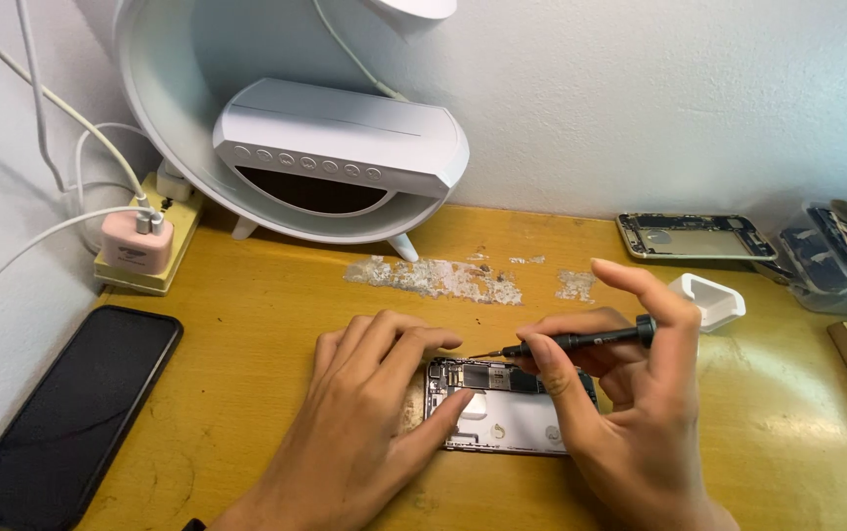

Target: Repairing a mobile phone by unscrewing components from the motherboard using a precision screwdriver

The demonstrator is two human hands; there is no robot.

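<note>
Head view: opened phone [502, 413] lies flat on the yellow wooden surface [276, 324], back off, circuit board and a pale plate showing. Left hand [364, 433] rests on the phone's left edge, fingers [413, 344] pressed down along its top left corner, pinning it, not closed round anything. Right hand [630, 413] grasps a slim black screwdriver [581, 341] between thumb and fingers, index finger arched over the cap end; tip [474, 355] points left and sits at the board near the phone's top edge (contact with a screw too small to tell). Step in hand, judged: working a small screw on the board. Next move likely calls for keeping the tip seated and upright in the head, phone held firm, light twist.

Around the phone: small white tray [713, 298] just right of it beyond the right hand; a bare phone housing [694, 236] further right against the wall; clear bags of parts [841, 256] at the far right. Scraped patch of worn varnish [438, 277] just behind. White round lamp-speaker [335, 147] well behind; pink charger [136, 243] on a power strip [173, 211] far left; dark intact phone [69, 413] well left. The person's own hands hide much of the board; nothing else crowds it
</note>
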